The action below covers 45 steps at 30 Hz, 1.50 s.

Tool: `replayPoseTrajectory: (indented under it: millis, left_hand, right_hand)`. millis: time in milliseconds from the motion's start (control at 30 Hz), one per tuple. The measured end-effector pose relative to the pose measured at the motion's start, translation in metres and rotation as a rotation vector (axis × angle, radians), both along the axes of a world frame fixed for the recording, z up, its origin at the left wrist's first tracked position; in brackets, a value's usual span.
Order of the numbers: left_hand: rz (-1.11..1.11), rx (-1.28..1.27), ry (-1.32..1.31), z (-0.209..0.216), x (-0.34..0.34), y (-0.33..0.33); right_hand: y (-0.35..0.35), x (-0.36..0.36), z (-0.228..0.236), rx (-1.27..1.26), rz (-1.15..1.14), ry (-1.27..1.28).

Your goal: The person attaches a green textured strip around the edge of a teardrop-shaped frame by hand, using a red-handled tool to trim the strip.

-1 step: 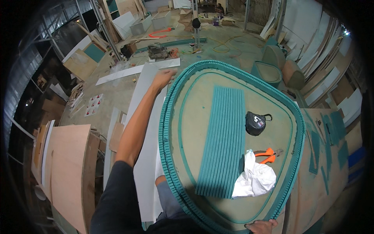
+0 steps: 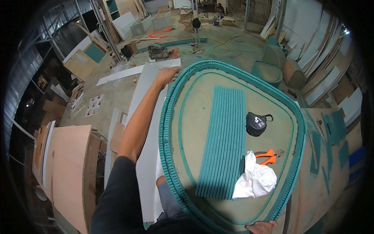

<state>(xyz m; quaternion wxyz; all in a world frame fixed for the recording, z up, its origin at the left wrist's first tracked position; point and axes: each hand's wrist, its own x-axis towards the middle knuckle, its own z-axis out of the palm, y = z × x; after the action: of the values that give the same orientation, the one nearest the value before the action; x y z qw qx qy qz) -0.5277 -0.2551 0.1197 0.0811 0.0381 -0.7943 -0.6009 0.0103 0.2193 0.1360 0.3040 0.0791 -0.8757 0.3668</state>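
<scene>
A rounded panel with a raised slotted teal rim (image 2: 163,144) lies in front of me, its inside a dusty greenish board. My left hand (image 2: 170,75) reaches to the rim's far left, fingers stretched out at its outer edge; whether they touch is hard to see. At the near right, my right hand (image 2: 263,226) is closed over the rim, partly cut off by the lower picture edge. Inside the rim lie a grooved teal strip panel (image 2: 223,142), a black tape measure (image 2: 256,124), orange-handled pliers (image 2: 269,156) and a crumpled white cloth or bag (image 2: 255,180).
To the right, a dusty board (image 2: 311,187) carries teal offcuts (image 2: 314,154). Long white boards (image 2: 146,175) run along the left, beside a stack of plywood (image 2: 69,171). Farther off are a machine (image 2: 157,51), a yellow hose (image 2: 224,46) and rounded teal pieces (image 2: 267,73).
My left hand has moved slightly right, its fingertips now at the rim's outer edge. My right hand stays on the rim, and the things inside have hardly shifted.
</scene>
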Motion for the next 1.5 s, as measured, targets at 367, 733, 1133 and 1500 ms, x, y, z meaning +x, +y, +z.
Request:
replayPoseTrajectory:
  millis: [367, 733, 1133, 1500]
  left_hand:
    - [-0.133, -0.518, -0.131, 0.025, -0.041, 0.055]
    - [-0.051, -0.553, -0.005, 0.025, -0.029, 0.07]
    - [0.081, -0.769, -0.096, 0.018, -0.025, 0.069]
    - [0.073, -0.716, -0.143, 0.023, 0.087, 0.037]
  right_hand:
    - [0.004, -0.002, 0.003, 0.007, -0.027, -0.041]
    - [0.004, -0.005, 0.008, 0.046, 0.03, 0.023]
    - [0.006, -0.002, 0.003, -0.058, 0.031, 0.118]
    - [0.018, 0.016, -0.032, 0.062, -0.028, 0.07]
